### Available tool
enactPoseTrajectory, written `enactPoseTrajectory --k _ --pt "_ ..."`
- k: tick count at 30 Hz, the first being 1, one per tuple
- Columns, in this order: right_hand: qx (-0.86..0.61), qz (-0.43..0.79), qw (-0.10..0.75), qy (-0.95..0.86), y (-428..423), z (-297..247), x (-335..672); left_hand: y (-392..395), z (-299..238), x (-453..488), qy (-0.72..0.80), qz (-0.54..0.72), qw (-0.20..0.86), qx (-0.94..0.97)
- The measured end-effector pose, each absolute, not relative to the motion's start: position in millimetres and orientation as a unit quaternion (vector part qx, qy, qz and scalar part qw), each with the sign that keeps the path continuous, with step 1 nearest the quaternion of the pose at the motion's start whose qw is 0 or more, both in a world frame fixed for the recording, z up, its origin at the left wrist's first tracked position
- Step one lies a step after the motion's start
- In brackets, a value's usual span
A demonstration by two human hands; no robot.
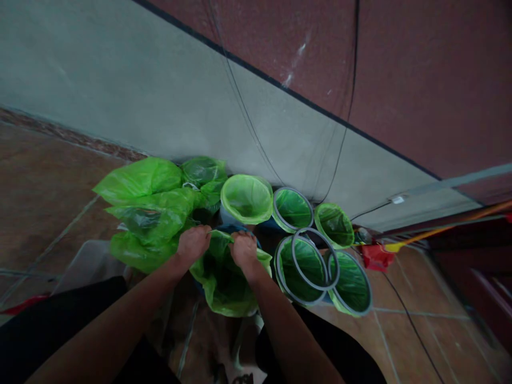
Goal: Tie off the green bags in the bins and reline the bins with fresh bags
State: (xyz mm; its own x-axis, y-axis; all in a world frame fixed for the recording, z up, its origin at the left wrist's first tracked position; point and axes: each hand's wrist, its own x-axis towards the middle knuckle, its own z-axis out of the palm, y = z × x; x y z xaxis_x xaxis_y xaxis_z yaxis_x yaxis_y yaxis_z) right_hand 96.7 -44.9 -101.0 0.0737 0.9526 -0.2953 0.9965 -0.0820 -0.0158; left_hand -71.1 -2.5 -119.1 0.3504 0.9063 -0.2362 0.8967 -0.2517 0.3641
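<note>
Green bin liner (224,280) under the left hand (193,245) and right hand (244,252) (grip hidden, unclear).

Place: bare utility corner, can't call home or workshop
Floor: brown floor tiles (48,186)
Walls: grey-green wall (200,106), maroon paint (420,69) above
Wiring: black cable (348,106)

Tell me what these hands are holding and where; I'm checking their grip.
The left hand and right hand both hold a green plastic bag by its top edge, side by side at the mouth.
</note>
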Motion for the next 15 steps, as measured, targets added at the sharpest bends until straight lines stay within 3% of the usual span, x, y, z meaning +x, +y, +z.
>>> enactPoseTrajectory --k 9,15 --pt "0.787 -0.164 0.052 0.592 -36 -112 146 9 -142 -80 0.593 0.052 0.303 0.744" --pt "0.776 -0.292 -0.121 0.546 -27 -133 170 23 -148 -78 0.609 0.14 0.445 0.641"
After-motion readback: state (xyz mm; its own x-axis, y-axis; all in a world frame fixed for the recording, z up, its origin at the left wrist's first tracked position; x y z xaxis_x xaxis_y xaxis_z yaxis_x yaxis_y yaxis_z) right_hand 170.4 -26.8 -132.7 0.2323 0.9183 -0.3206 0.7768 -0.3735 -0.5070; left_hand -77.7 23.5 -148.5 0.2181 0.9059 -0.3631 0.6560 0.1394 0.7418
